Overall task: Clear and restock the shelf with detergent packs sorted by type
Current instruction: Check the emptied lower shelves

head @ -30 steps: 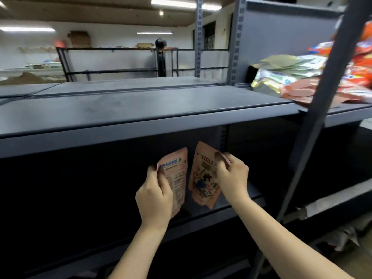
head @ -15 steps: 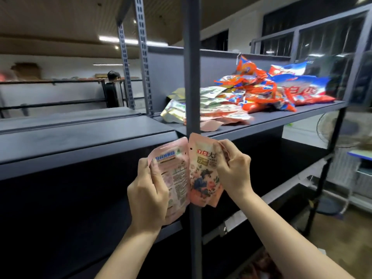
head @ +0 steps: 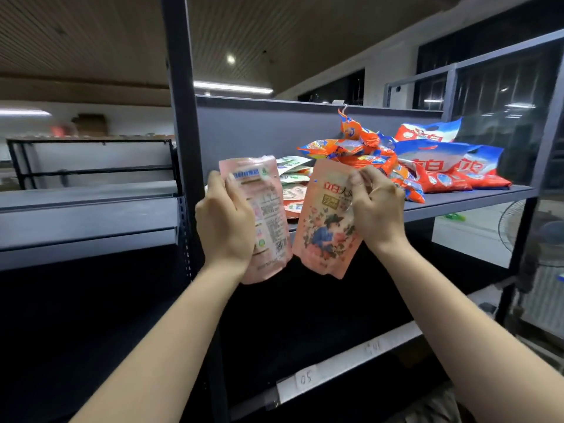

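My left hand grips a pink detergent pouch with its printed back side facing me. My right hand pinches the top corner of a second pink pouch that shows a flowered picture on its front. Both pouches hang upright, side by side, in front of the grey shelf. On that shelf lies a heap of packs: pale green and pink ones at the left, orange ones in the middle, red, white and blue bags at the right.
A grey upright post stands just left of my hands. A bare grey shelf runs to the left of it. Below is a dark shelf bay with a white label strip. A fan stands at the far right.
My view has swung right, from the bare shelf to the shelf with the heap of packs. Both hands have lifted the two pink pouches from the lower bay up to shelf height.
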